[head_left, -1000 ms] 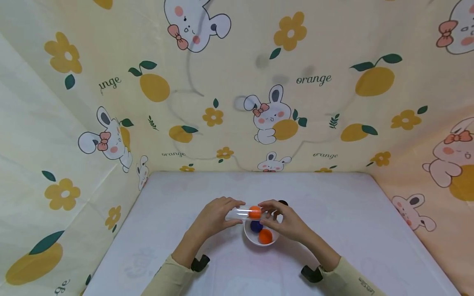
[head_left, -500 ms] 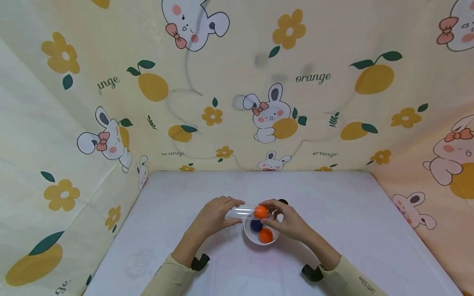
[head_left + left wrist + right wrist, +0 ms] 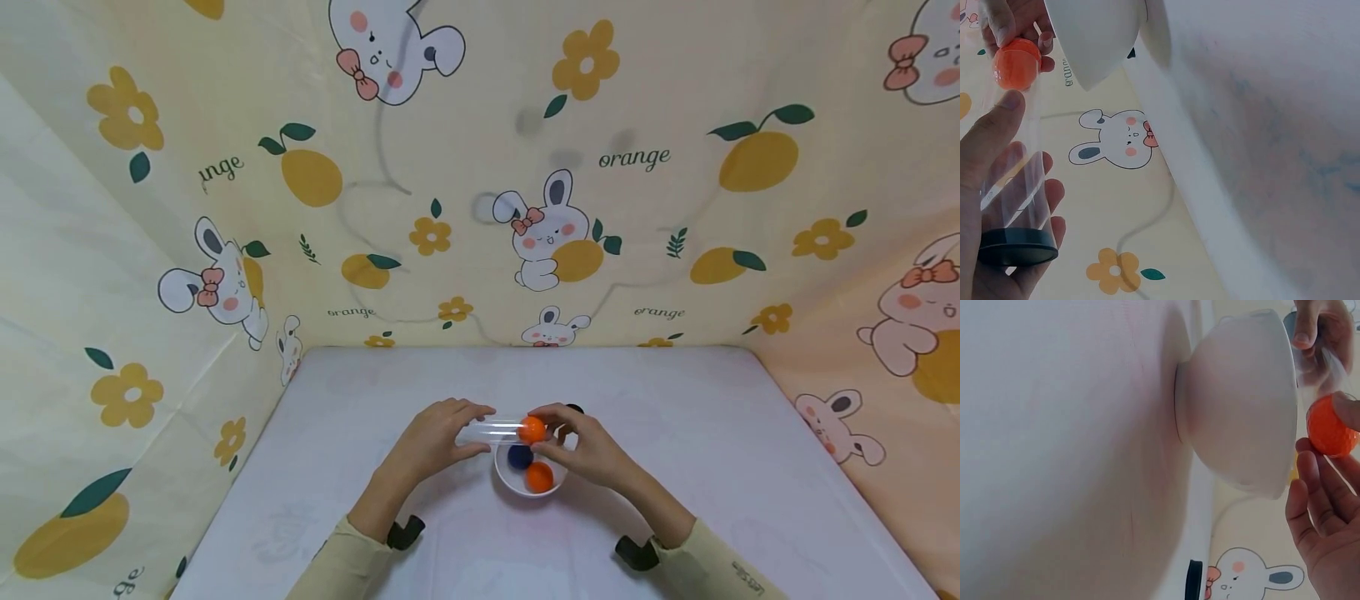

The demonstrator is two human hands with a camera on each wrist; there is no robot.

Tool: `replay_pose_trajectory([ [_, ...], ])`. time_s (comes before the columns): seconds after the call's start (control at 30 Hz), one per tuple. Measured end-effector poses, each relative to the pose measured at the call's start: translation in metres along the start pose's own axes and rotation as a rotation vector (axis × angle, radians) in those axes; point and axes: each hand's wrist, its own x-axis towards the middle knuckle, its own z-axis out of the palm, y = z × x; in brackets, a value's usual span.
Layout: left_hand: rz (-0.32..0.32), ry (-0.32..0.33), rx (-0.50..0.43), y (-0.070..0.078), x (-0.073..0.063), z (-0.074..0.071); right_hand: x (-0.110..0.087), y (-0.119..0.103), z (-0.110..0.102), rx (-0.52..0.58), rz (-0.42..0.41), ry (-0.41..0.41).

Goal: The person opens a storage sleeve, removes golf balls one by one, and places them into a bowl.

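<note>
My left hand (image 3: 438, 435) grips a clear tube (image 3: 1013, 200) with a black end (image 3: 1017, 247), its fingers wrapped round the lower part. The tube lies sideways over a white bowl (image 3: 1241, 406) in the head view. At the tube's right mouth, my right hand (image 3: 588, 450) pinches an orange ball (image 3: 532, 430) between thumb and fingers. In the left wrist view this ball (image 3: 1017, 64) sits right at the tube's rim. Inside the bowl lie a dark blue ball (image 3: 520, 457) and another orange ball (image 3: 539, 477).
Behind the right hand, a round black lid-like piece (image 3: 575, 409) lies on the white table (image 3: 360, 375), mostly hidden. It shows edge-on as a black strip (image 3: 1194, 580) in the right wrist view. A patterned cloth wall (image 3: 480, 275) rises at the table's back and sides.
The orange ball has moved rightward from inside the tube to its mouth. My right hand has shifted slightly right with it, while the left hand and tube have stayed in place.
</note>
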Motion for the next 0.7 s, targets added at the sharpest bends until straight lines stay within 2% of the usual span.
replay_pose_trajectory([
  [0.43,-0.004,0.024,-0.006,-0.002,-0.001,0.001,-0.007,-0.001,-0.012,-0.014,0.041,0.018],
  [0.7,-0.016,0.027,-0.003,0.000,-0.001,0.002,-0.012,0.001,-0.018,-0.028,0.038,-0.015],
])
